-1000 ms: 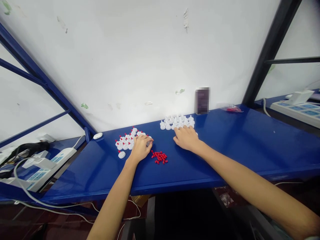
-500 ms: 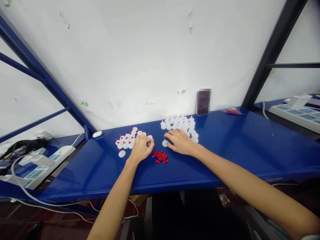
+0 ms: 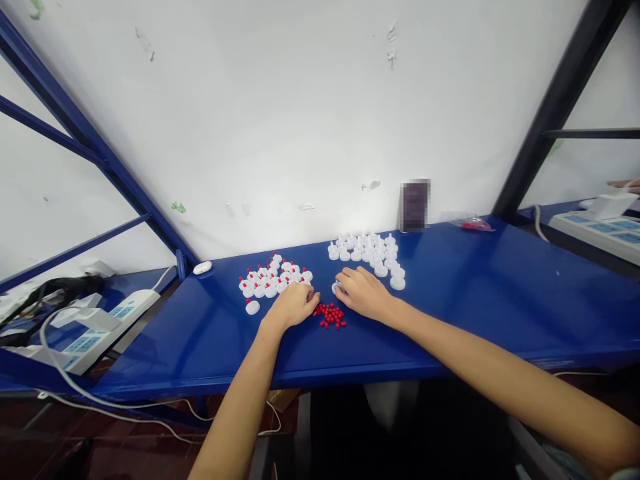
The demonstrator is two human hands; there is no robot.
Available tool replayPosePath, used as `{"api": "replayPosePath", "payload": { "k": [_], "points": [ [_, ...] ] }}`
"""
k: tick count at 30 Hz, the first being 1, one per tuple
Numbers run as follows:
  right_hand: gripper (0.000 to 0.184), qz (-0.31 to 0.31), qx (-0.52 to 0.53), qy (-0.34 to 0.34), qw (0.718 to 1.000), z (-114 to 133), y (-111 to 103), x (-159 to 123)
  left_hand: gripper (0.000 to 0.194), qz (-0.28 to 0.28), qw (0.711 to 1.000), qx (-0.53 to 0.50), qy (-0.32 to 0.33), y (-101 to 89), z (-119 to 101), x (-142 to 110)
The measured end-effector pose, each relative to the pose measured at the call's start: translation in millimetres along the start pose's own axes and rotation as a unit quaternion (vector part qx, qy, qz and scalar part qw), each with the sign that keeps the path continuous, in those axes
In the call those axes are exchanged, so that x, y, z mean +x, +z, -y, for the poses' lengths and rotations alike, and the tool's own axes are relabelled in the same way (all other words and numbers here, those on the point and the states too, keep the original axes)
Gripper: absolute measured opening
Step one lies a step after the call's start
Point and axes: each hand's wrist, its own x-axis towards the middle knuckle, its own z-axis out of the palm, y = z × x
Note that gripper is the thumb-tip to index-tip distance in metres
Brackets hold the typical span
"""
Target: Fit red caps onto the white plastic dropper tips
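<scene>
Although most of it is hidden by fingertips, a white nozzle cap [image 3: 336, 288] is seen at the middle of the blue table [image 3: 480, 300], between two groups of its kind; its spout is not shown, so which way its long axis points cannot be told. Its near and far sides are bordered by the thumb and bent fingers of the right hand [image 3: 361, 291], only slightly parted there; whether it is firmly gripped cannot be told. Just in front, loose red tips [image 3: 333, 316] are heaped, their short axes turned every way; they are nearly met by the left hand [image 3: 296, 303], whose fingers are curled in with the thumb laid alongside; whatever may be held inside is concealed. Beyond that hand, red-tipped caps [image 3: 270, 280] are clustered, bases down, spouts pointed up and leaned a little leftward in the view; one is set apart at the near left. Past the right hand, bare white caps [image 3: 367, 250] are grouped, bases down, long axes upright. Farther out, a blurred dark panel [image 3: 415, 207] is stood against the wall [image 3: 300, 120]; near it a clear bag [image 3: 473, 223] with red contents is laid.
</scene>
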Motion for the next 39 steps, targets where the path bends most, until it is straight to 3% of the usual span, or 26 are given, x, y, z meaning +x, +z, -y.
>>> {"api": "replayPosePath", "payload": {
  "k": [5, 10, 15, 21, 39],
  "points": [
    [0.019, 0.016, 0.042, 0.007, 0.999, 7, 0, 1, 0.032, 0.028, 0.999, -0.009, 0.03, -1.9, 2, 1],
    [0.018, -0.037, 0.115, 0.008, 0.993, 8, -9, -1, 0.03, 0.028, 0.999, -0.022, 0.024, -3.9, 4, 0],
    [0.019, -0.06, 0.203, 0.004, 0.977, 5, -12, -3, 0.031, -0.042, 0.996, -0.065, 0.035, -5.7, -5, -1],
    [0.017, -0.073, 0.211, -0.05, 0.974, 4, -10, -3, 0.026, -0.125, 0.985, -0.108, 0.057, -1.6, -18, -1],
    [0.016, -0.083, 0.263, -0.063, 0.959, -5, -3, -4, 0.024, -0.143, 0.98, -0.108, 0.088, 6.8, -19, -2]
  ]
}}
